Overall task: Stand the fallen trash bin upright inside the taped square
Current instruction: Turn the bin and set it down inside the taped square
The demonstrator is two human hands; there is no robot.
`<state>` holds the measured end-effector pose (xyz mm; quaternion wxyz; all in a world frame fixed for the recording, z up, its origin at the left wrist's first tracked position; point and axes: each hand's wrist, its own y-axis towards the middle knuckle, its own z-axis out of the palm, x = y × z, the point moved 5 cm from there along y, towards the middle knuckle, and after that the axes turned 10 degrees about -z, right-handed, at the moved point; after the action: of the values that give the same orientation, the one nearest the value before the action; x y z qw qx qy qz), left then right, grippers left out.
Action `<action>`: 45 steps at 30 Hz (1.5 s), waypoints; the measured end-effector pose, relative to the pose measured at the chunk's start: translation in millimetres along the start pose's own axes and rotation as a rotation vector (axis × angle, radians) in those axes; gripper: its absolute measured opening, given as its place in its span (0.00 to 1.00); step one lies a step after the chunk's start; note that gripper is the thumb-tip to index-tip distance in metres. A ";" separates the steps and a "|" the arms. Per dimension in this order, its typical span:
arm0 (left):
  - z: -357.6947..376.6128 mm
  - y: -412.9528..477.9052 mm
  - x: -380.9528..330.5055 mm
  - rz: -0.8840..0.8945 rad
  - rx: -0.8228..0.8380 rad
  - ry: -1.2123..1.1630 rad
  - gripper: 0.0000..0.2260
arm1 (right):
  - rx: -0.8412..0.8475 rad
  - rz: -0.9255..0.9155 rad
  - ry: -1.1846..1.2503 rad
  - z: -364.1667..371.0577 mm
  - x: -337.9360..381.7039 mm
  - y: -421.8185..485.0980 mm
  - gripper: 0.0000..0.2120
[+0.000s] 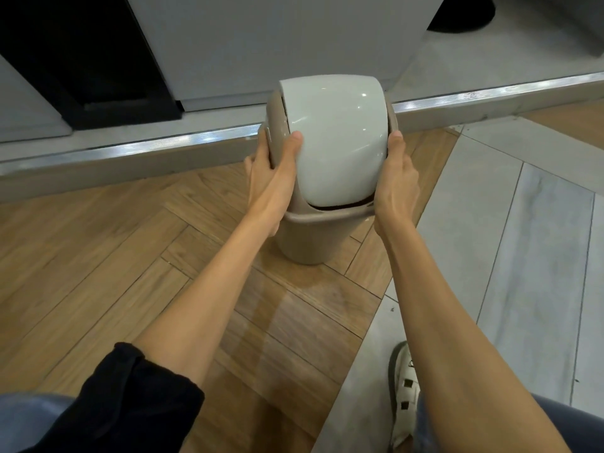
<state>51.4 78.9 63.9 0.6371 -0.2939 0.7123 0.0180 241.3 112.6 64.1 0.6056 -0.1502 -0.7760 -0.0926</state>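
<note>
My left hand (273,178) and my right hand (397,188) clasp the trash bin (313,237) from opposite sides at lid level, thumbs pressed on top, fingers wrapped out of sight behind the rim. The bin stands base down on the wooden floor (114,256), its top tipped toward me.

Edges and clearance: just behind the bin a bright metal threshold strip (490,94) runs across the view, with a grey step beneath it. Behind that rises a pale cabinet panel (277,44) beside a dark recess. To my right the wood ends at a diagonal line against grey tile (539,240). Open floor lies to the left and in front of the bin. I cannot see any tape marking on the floor.

Materials: the wood is matte herringbone plank with visible grain. The tile is smooth with faint veining.

Bin: tapered beige plastic body with a rolled rim; domed collar of the same beige; glossy pale grey swing flap (340,138) showing light reflections, a dark gap along its lower edge.

My white shoe (403,397) rests on the tile.
</note>
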 end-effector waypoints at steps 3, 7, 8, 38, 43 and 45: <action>-8.2 6.3 7.7 0.035 -0.009 -0.010 0.26 | -0.029 -0.050 -0.005 8.2 -2.6 -7.4 0.33; -13.0 23.9 8.4 0.035 -0.012 -0.012 0.26 | -0.029 -0.083 -0.040 22.6 3.2 -0.6 0.38; -12.0 29.1 6.5 0.033 0.006 -0.004 0.28 | -0.033 -0.082 -0.034 25.1 3.6 4.1 0.37; 2.5 142.8 -30.6 0.054 0.055 -0.073 0.40 | 0.117 -0.137 -0.037 92.6 16.5 110.0 0.36; -4.6 131.2 -37.0 -0.037 0.070 -0.008 0.39 | 0.215 -0.062 -0.065 88.1 27.2 105.6 0.33; -6.7 123.0 -43.2 -0.112 0.110 0.053 0.38 | 0.305 -0.023 -0.111 80.5 39.6 103.6 0.32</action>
<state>-8.2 195.0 62.0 0.6330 -0.2982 0.7114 -0.0646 194.9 240.7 78.3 0.5764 -0.0526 -0.8150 0.0276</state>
